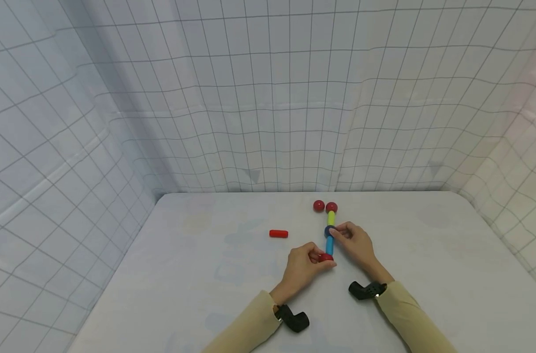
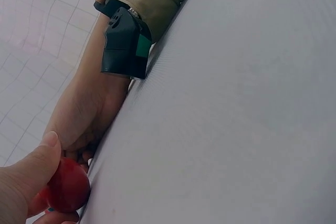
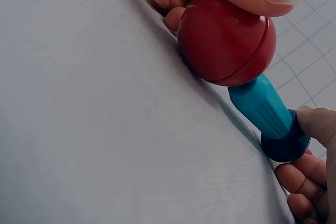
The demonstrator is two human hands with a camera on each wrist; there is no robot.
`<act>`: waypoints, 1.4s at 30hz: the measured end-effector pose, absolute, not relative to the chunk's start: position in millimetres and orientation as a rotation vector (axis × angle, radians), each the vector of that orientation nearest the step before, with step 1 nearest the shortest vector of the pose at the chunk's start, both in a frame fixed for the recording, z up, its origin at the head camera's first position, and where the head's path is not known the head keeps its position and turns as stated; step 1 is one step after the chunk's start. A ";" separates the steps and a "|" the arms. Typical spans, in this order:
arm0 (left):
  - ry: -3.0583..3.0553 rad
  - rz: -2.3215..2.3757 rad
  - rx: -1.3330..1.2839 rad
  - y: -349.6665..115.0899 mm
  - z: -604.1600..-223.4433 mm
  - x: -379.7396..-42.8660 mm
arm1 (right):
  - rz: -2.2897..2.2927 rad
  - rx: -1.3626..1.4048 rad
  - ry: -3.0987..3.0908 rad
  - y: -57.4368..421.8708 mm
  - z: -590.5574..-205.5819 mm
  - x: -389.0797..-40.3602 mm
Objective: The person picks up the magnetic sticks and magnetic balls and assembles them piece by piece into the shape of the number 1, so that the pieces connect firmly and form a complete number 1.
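Note:
A chain of balls and rods lies on the white table. At its near end my left hand point(image 1: 301, 268) pinches a red ball point(image 3: 226, 40) between thumb and fingers. A light blue rod point(image 1: 329, 246) links that ball to a dark blue ball point(image 3: 283, 146), which my right hand point(image 1: 357, 243) pinches from the right. Beyond the dark blue ball runs a yellow-green rod point(image 1: 331, 218), ending at another red ball point(image 1: 331, 208). In the left wrist view the near red ball point(image 2: 68, 186) sits under the left thumb; most of the chain is hidden there.
One more red ball point(image 1: 318, 206) lies just left of the chain's far end. A separate red rod point(image 1: 279, 234) rests on the table point(image 1: 197, 274) to the left. White netting with a dark grid point(image 1: 268, 117) surrounds the table's back and sides.

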State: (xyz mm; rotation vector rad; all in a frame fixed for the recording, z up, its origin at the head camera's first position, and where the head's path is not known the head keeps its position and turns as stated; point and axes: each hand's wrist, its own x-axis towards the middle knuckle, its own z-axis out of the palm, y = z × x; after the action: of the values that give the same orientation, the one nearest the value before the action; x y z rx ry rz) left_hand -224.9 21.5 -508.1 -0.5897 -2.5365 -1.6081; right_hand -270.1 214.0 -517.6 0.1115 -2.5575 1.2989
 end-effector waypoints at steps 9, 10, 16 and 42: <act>-2.533 -1.602 -0.584 22.9 -509.7 -225.0 | 1.292 0.105 -2.566 213.5 -517.2 -269.8; -2.535 -1.602 -0.584 23.0 -509.8 -225.0 | 1.294 0.102 -2.567 213.5 -517.1 -269.6; -2.543 -1.604 -0.585 24.0 -509.6 -224.1 | 1.300 0.101 -2.561 213.3 -517.2 -269.0; -2.522 -1.555 -0.594 29.0 -505.9 -220.2 | 1.287 0.093 -2.556 212.3 -517.7 -270.0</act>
State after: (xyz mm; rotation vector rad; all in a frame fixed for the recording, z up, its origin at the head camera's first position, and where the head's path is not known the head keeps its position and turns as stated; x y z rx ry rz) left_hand -220.2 29.0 -505.9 -0.5944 -2.5221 -1.5545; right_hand -270.0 212.3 -517.7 0.0926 -2.5563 1.2869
